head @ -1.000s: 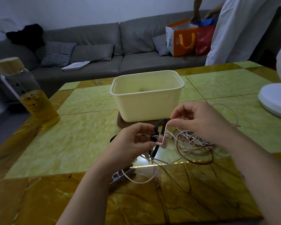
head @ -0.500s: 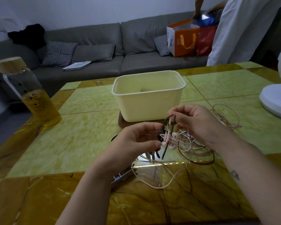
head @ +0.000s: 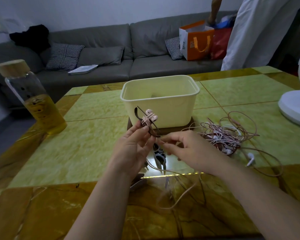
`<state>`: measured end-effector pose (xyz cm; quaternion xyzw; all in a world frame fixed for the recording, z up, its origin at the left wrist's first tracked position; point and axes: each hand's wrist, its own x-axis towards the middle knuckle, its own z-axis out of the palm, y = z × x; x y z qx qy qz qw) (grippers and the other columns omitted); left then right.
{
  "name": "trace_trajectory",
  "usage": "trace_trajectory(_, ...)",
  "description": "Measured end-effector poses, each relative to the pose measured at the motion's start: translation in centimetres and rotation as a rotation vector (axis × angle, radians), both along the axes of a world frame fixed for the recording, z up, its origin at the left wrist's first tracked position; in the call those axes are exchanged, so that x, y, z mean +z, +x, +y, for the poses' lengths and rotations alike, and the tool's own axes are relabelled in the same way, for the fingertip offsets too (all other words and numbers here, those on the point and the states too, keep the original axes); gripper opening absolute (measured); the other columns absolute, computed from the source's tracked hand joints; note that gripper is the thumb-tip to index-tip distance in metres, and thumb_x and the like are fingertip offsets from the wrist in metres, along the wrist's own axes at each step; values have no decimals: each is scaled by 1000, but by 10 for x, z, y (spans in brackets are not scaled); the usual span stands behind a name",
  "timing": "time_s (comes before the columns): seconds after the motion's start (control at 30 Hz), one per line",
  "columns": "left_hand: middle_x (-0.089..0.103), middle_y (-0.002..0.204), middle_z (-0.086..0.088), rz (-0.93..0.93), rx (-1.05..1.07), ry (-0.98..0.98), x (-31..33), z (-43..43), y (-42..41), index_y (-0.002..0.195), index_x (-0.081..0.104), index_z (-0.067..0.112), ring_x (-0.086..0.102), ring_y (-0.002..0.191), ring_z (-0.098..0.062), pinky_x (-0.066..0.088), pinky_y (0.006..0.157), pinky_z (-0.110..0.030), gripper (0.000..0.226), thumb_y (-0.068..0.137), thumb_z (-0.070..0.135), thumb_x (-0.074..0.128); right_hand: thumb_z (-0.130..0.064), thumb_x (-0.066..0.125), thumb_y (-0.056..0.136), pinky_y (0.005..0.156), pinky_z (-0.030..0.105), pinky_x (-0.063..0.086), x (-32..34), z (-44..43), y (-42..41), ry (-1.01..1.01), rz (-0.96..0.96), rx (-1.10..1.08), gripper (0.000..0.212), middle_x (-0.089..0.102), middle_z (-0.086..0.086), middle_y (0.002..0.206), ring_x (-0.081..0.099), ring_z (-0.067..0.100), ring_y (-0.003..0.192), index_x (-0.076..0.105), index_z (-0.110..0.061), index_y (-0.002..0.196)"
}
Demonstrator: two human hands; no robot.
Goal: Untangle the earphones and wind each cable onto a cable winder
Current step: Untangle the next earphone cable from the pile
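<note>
The left hand (head: 135,149) pinches a dark curved cable winder (head: 151,131) carrying pale pink earbuds (head: 151,115). The right hand (head: 187,150) pinches their thin pink cable (head: 170,171).

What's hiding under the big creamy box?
A flat brown board peeks out beneath the cream box at its bottom corners. The box covers the rest of it, so its full shape cannot be seen.

The right edge cuts off the white fan (head: 295,108), the top edge the standing person (head: 255,28). Single cables in the tangle (head: 227,135) cannot be told apart. The left hand (head: 133,151) covers the lower part of the cable winder (head: 146,121) it grips; the right hand (head: 189,149) hides where it pinches the pink cable (head: 166,208).
</note>
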<state>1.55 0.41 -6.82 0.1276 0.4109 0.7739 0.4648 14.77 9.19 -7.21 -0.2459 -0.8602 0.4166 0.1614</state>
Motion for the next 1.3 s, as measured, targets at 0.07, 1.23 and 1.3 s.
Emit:
trace_trajectory(0.07,68,84,-5,34,40,-34,-1,1,-1,94,64,10,63,75,-11,55,65,-19,19,89,-5,53,-26,57,95,53,17,46,4,-2,2,83,-28,22,20,68,-12,80,59,2,61,67,-36,110)
trace_trajectory(1.23,68,104,-13,290,-236,43,4,-7,3,116,59,3,67,91,-22,57,82,-32,44,72,-2,63,-35,61,82,60,24,42,-1,12,-2,-395,307,-32,20,57,-12,56,44,4,52,70,-18,79)
trace_trajectory(1.3,70,106,-9,181,-153,56,4,-5,1,116,61,4,68,87,-17,57,78,-27,44,72,1,58,-28,57,94,66,37,48,-2,9,-5,-179,220,-50,16,63,-12,63,52,12,59,70,-30,85)
